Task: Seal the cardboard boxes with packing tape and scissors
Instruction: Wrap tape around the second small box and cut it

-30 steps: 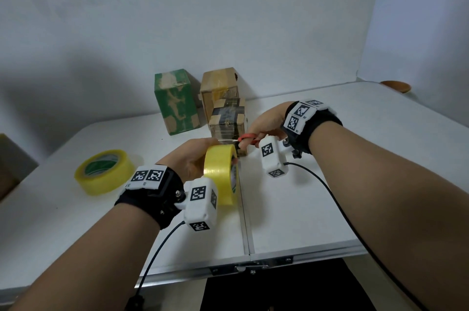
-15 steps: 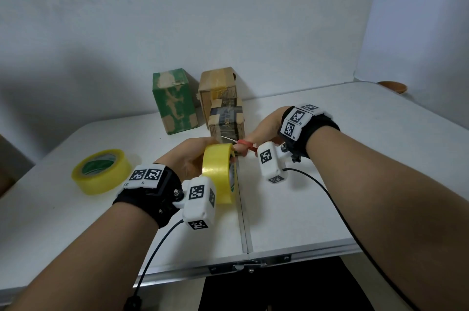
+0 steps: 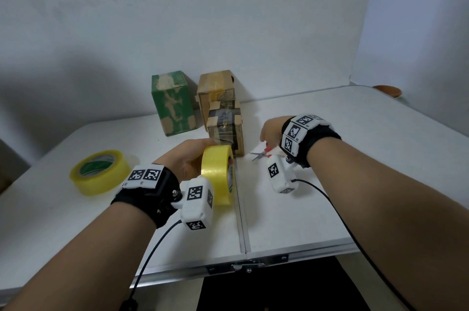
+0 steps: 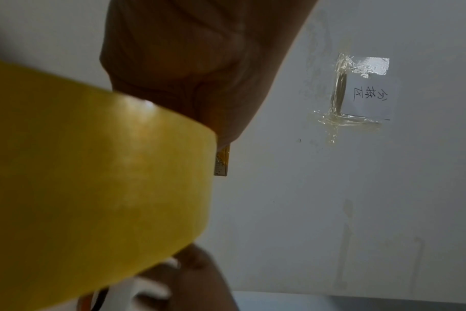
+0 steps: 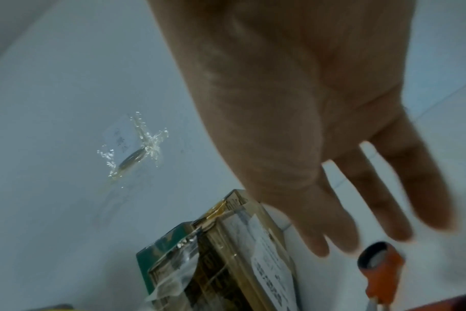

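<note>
With the right hand (image 5: 293, 109) spread above the orange-handled scissors (image 3: 262, 153) on the white folding table (image 3: 330, 196), press the loose clear tape flat on the small brown cardboard box (image 3: 226, 130); the left hand (image 3: 184, 162) grips the yellow tape roll (image 3: 218, 174).

Head view looks down over table (image 3: 330, 158); wrist views sit close, facing the wall, both sharing taped note (image 4: 365, 90).

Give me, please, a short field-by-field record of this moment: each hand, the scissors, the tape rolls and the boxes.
left hand: grips the yellow tape roll, upright, above the table
right hand: fingers straight, holding nothing
scissors: on the table under the right hand
spare tape roll: flat on the table, at left
boxes: taped box nearest; green box and brown box behind
</note>
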